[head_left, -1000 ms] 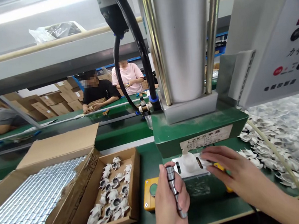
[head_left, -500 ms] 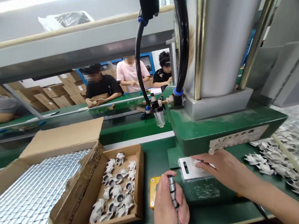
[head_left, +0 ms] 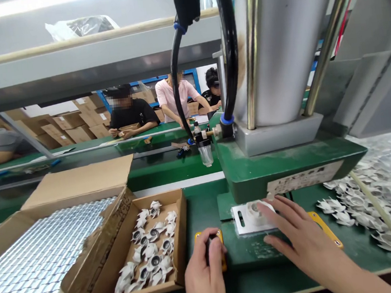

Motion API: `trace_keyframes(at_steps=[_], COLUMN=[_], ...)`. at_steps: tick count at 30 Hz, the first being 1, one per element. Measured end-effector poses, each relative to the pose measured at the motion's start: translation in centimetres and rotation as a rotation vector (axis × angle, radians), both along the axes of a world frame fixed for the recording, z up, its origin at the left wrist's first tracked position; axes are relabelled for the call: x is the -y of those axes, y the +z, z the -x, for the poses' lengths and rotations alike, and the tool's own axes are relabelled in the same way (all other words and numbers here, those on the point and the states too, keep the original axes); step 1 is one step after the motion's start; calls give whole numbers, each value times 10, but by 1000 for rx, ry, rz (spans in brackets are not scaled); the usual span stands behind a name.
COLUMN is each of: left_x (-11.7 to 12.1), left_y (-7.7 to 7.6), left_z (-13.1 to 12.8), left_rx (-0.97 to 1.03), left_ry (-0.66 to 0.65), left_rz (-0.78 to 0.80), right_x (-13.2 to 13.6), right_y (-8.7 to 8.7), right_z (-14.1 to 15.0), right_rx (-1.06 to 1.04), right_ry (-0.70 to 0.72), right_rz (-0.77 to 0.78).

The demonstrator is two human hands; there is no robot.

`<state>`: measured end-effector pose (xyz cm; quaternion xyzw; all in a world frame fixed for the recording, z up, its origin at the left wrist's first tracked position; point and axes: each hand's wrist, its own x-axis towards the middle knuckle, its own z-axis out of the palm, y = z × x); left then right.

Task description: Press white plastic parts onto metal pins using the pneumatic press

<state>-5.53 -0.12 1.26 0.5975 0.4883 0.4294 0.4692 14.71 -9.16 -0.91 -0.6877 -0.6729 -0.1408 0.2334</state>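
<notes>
My right hand (head_left: 302, 235) rests its spread fingertips against a white moulded plastic part (head_left: 257, 213), which sits on a white slotted fixture plate (head_left: 240, 220) under the press. My left hand (head_left: 205, 267) is closed around a steel pin, mostly hidden, with only a dark end (head_left: 210, 245) showing between my fingers. That hand sits over a yellow push-button box (head_left: 207, 234). A second yellow box (head_left: 324, 228) lies just beyond my right fingers.
A pneumatic press cylinder (head_left: 276, 51) on a green base (head_left: 287, 165) stands above the fixture. To the left are a cardboard tray (head_left: 181, 231) of white parts and a carton (head_left: 77, 181) of silver rows. Loose white parts (head_left: 347, 210) lie right. Co-workers (head_left: 128, 114) sit beyond a green conveyor.
My left hand has dropped onto the yellow box, and the pin has gone mostly out of sight. My right hand has drawn back, uncovering the white part on the plate.
</notes>
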Motion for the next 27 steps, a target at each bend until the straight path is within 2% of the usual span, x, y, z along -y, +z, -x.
trace_keyframes(at_steps=[3, 7, 10, 12, 14, 17, 22, 24, 27], left_x=[-6, -9, -9, -9, -10, -12, -11, -8, -1], left_y=[-4, -20, -31, -34, -34, -28, -7, 2, 8], left_z=[15, 26, 27, 27, 28, 28, 24, 18, 4], left_rx=[-375, -634, -716, -761, -778, -657, -136, 66, 260], left_ry=[44, 28, 44, 22, -6, -4, -17, -70, -163], left_rz=[-160, -370, -539, -554, -513, -376, -7, 94, 188], right_x=[27, 58, 67, 68, 67, 65, 66, 65, 55], right_y=[-2, -19, -37, -45, -49, -50, -42, -33, -8], right_z=[-15, -39, -46, -45, -42, -41, -42, -38, -25], right_rx=[-100, -84, 10, 37, 4, -85, -195, -334, -677], right_ry=[-142, -321, -286, -234, -243, -305, -278, -273, -209], right_rz=[-15, 43, 27, 9, 26, 43, 21, 22, 104])
